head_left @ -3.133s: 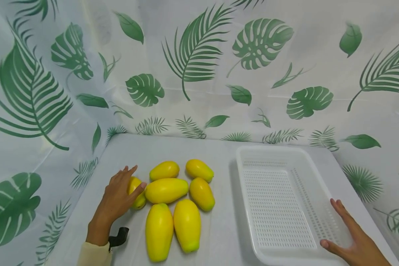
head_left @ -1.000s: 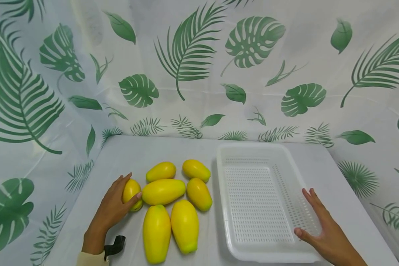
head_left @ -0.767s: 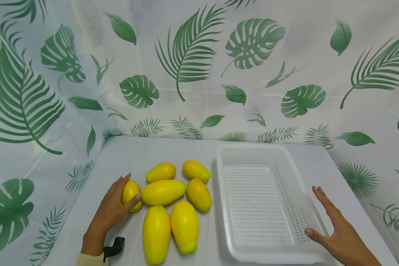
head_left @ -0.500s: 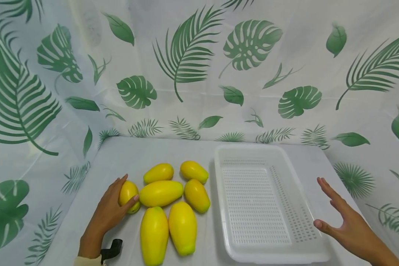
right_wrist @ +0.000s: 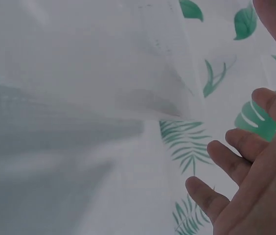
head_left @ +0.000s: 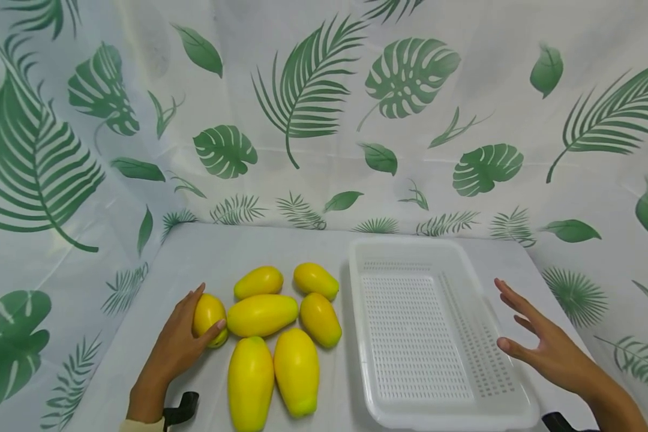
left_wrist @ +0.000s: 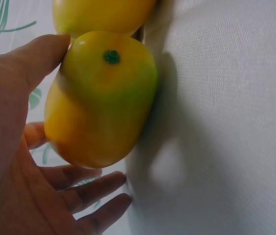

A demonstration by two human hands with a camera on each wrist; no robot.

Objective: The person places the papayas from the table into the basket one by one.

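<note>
My left hand (head_left: pixel 180 333) holds a yellow papaya (head_left: pixel 209 320) at the left end of a group, thumb on its near side. In the left wrist view that papaya (left_wrist: pixel 103 107) shows a green stem nub; the thumb tip lies at its edge, and several fingers extend past its underside. Touching it or close by are a long papaya (head_left: pixel 262 315) and several others, including two large papayas (head_left: pixel 251 381) at the front. My right hand (head_left: pixel 551 345) hovers with spread fingers by the right rim of a white plastic basket (head_left: pixel 357 324), holding nothing.
The perforated basket stands on the white tabletop (head_left: pixel 216 243) right of the papayas. Leaf-printed sheeting (head_left: pixel 324 180) walls the back and both sides. A black wrist mount (head_left: pixel 182 408) sits at the left wrist, another black mount (head_left: pixel 558 422) at the right.
The basket has shifted left, closer to the papayas. My right hand has left its right side and risen, fingers spread. My left hand has settled around the leftmost papaya, which stays in place.
</note>
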